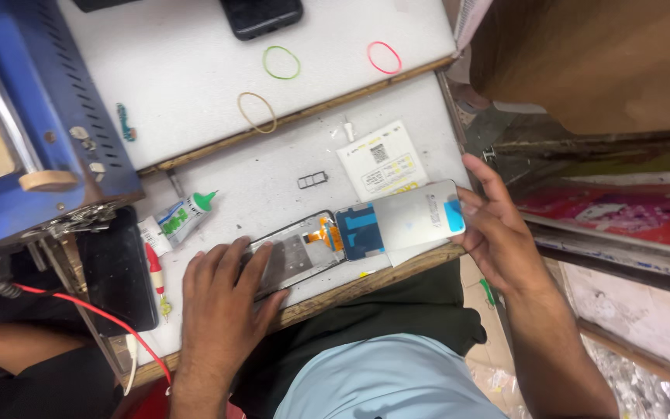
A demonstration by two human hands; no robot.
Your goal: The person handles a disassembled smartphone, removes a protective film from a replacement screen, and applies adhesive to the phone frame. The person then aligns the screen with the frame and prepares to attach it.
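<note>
- Left hand lies flat, fingers spread, palm down on the phone frame; the pressure appears to pin the frame to the bench so it cannot slide.
- Right hand is open and curved, fingertips and thumb holding the far end of the screen panel; the panel is lifted clear to that side, face down, its back showing.
- An orange flex cable joins frame and panel between the two hands; the panel seems held close and low so this link is not strained.
- A glue tube with green cap lies just beyond the left hand, within easy reach; a red-handled tool lies beside it.
- A small metal tray and a printed card lie beyond the panel, apart from both hands.
- Three rubber bands lie on the raised board, well beyond the hands.
- A blue machine stands far off the left hand's outer side.
</note>
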